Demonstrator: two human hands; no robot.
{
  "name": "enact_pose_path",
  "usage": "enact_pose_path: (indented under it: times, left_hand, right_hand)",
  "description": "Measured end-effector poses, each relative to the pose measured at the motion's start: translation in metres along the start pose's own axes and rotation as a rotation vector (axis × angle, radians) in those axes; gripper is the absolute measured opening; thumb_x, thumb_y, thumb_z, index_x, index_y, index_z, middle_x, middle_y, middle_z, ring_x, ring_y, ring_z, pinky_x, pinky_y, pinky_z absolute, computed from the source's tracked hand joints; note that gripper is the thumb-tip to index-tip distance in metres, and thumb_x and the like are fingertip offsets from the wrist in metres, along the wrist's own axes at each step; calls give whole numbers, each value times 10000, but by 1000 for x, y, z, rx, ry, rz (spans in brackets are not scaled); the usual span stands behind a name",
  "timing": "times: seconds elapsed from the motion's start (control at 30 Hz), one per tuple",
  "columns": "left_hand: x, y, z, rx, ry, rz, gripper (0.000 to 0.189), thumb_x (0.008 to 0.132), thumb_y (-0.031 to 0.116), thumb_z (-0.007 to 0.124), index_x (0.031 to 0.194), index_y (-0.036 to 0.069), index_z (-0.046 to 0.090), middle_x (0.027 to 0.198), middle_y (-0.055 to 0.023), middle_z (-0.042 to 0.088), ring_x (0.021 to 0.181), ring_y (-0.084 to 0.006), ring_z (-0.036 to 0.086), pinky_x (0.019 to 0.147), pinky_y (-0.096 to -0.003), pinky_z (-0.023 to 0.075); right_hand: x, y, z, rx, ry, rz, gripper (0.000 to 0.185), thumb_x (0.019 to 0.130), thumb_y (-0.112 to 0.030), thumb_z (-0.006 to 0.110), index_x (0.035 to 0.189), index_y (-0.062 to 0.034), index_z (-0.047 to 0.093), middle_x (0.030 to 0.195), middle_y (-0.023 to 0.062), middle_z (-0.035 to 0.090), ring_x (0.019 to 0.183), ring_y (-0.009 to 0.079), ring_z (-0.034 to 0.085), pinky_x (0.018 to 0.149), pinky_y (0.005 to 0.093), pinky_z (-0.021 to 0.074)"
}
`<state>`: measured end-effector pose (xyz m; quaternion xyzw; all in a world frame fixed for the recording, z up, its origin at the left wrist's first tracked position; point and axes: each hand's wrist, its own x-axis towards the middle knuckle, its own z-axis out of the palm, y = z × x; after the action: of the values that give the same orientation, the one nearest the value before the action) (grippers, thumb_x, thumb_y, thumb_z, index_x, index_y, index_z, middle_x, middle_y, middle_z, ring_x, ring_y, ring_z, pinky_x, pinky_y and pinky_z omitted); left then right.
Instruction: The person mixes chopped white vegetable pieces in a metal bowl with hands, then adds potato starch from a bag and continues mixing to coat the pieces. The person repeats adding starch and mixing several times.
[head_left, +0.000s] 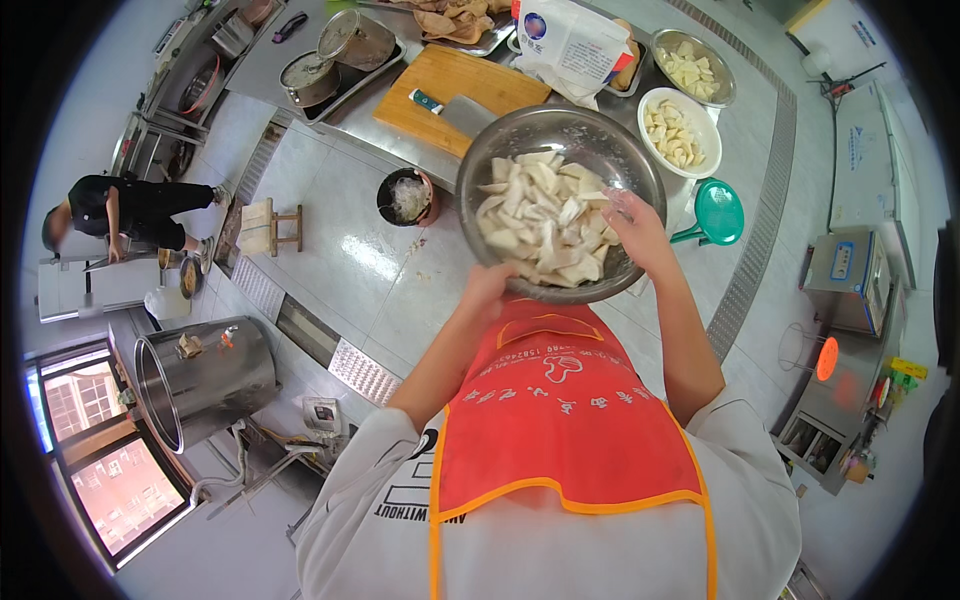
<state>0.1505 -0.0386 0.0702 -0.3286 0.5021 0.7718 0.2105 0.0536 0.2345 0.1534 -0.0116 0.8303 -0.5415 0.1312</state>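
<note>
A large stainless steel mixing bowl (487, 142) is tilted toward me at the table's front edge. Pale cut wedges (544, 217), apparently a root vegetable, fill much of it, many dusted with white powder. My left hand (487, 289) grips the bowl's near-left rim, its thumb over the edge. On the right side, my right hand (634, 225) reaches over the rim with powdery fingertips among the wedges. Whether those fingers pinch a piece cannot be made out. Past the bowl, a cleaver (469, 116) with a green handle lies on a wooden cutting board (480, 79).
A white bowl (714, 161) and a metal bowl (727, 90) of cut pieces stand at right, near a green plastic dipper (720, 214). A white printed bag (574, 49) and lidded pots (309, 79) sit behind. A bin (431, 210) and stool (259, 229) are on the floor; a person (135, 210) stands far left.
</note>
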Motion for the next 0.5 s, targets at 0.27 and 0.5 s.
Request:
enact_pose_path:
  times: [0.27,0.5]
  left_hand:
    - [-1,-10,5,-56,-5,97,223,779,-71,591,1000,-100,579,866,-136,631,708,-264,661,583,-435,601]
    - [33,-54,25,149,94,83,279,771,-43,610,1042,-107,618,948,-139,675,791,-219,663,706,-361,540]
  right_hand:
    - [-4,17,1,-314,-47,127,414,919,-244,673,1263,-16,639,1240,222,664,1074,379,667,931,400,523]
    - [28,95,32,-513,339,167,655,892,-410,674,1255,124,566,1213,351,612,1164,440,605,1003,468,471]
